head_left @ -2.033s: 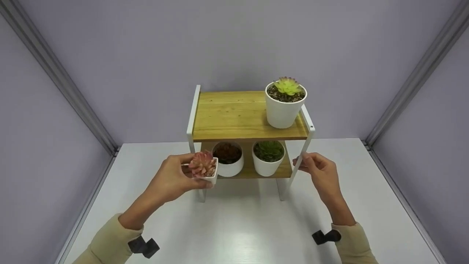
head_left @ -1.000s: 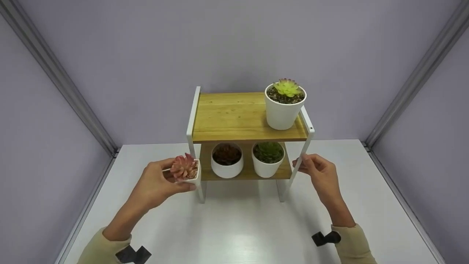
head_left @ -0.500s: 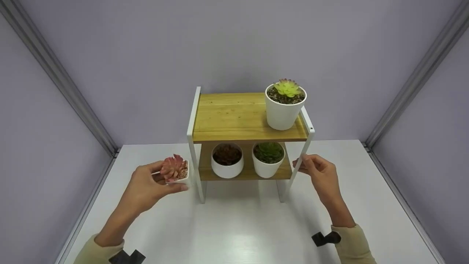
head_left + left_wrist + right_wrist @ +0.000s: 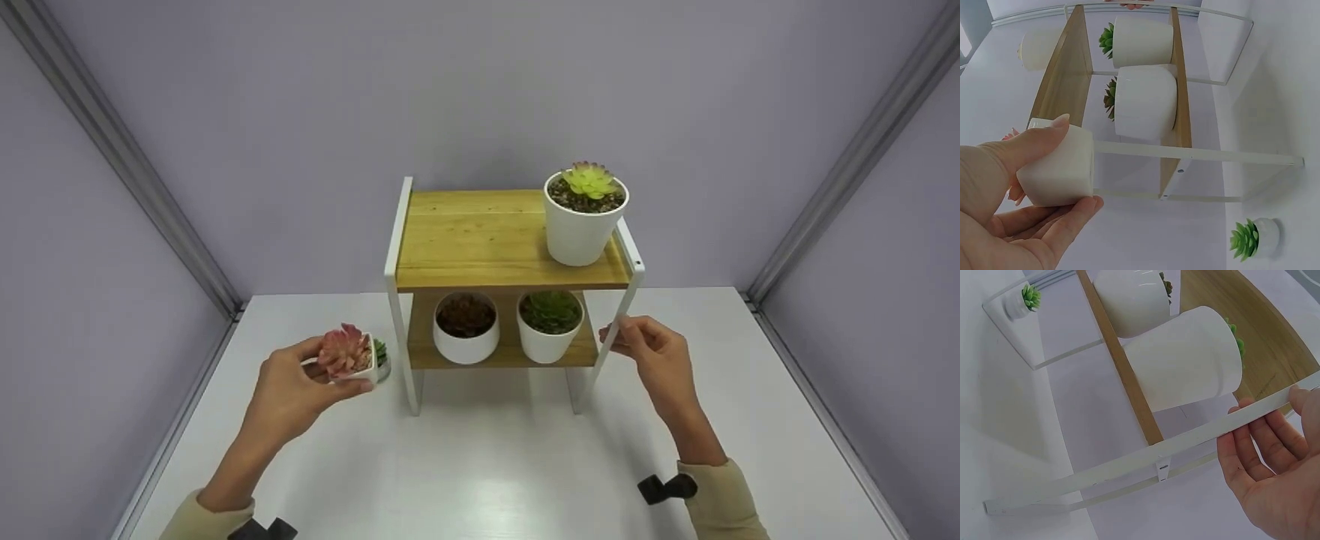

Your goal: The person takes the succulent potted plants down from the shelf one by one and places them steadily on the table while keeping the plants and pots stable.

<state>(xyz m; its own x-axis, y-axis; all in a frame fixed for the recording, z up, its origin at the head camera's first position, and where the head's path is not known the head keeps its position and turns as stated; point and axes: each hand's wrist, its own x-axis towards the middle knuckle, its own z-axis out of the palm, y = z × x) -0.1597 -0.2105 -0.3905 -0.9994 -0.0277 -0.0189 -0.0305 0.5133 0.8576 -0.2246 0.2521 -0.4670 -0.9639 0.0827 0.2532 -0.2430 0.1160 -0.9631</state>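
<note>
My left hand (image 4: 289, 394) holds a small square white pot with a pink succulent (image 4: 345, 351), thumb on one side and fingers on the other. The pot hangs left of the two-tier wooden plant stand (image 4: 472, 240) with a white frame. Behind it, a small potted green succulent (image 4: 381, 352) is partly hidden in the head view; the left wrist view has its white pot (image 4: 1268, 237) standing on the table. My right hand (image 4: 656, 356) grips the stand's right front leg (image 4: 1185, 441) between thumb and fingers.
On the top board's right end stands a white pot with a light green succulent (image 4: 577, 232). The lower board bears a white pot with a dark red plant (image 4: 466, 345) and a white pot with a green plant (image 4: 547, 341). Grey walls (image 4: 480, 90) surround the white table (image 4: 487, 480).
My left hand has moved left with the pink succulent, from in front of the stand to beside it. The small green succulent behind now shows. My right hand stays on the leg.
</note>
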